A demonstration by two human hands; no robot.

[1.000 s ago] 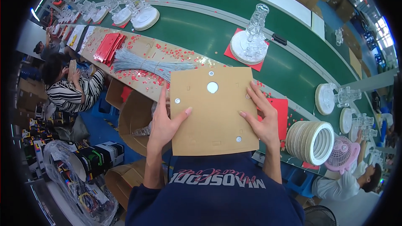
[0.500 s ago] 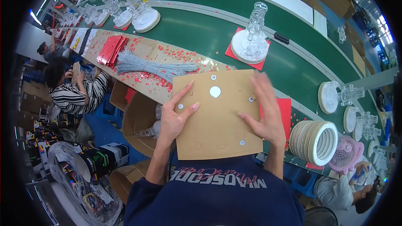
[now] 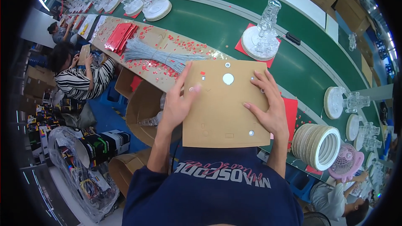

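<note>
A flat, squarish brown cardboard panel (image 3: 226, 104) is held up in front of my chest. It has a round hole near the top, small cut slots, and several small pale round spots near its edges. My left hand (image 3: 176, 106) grips the panel's left edge, its thumb lying slightly blurred on the face. On the right edge, my right hand (image 3: 270, 111) holds with its fingers spread over the upper right spot and slot and its thumb on the face. Through an upper left slot, something red and something white show.
A bundle of grey wire ties (image 3: 159, 54) and red folded sheets (image 3: 120, 37) lie on the bench among red scraps. Clear ornate pieces on white round bases (image 3: 260, 44) stand along the green conveyor (image 3: 209, 12). White rings (image 3: 318, 146) and a pink fan (image 3: 346, 162) sit at right.
My right hand, blurred and partly raised before, now rests its fingers on the panel. The upper left and upper right slots now show as openings. My left thumb has shifted, and the view has moved slightly.
</note>
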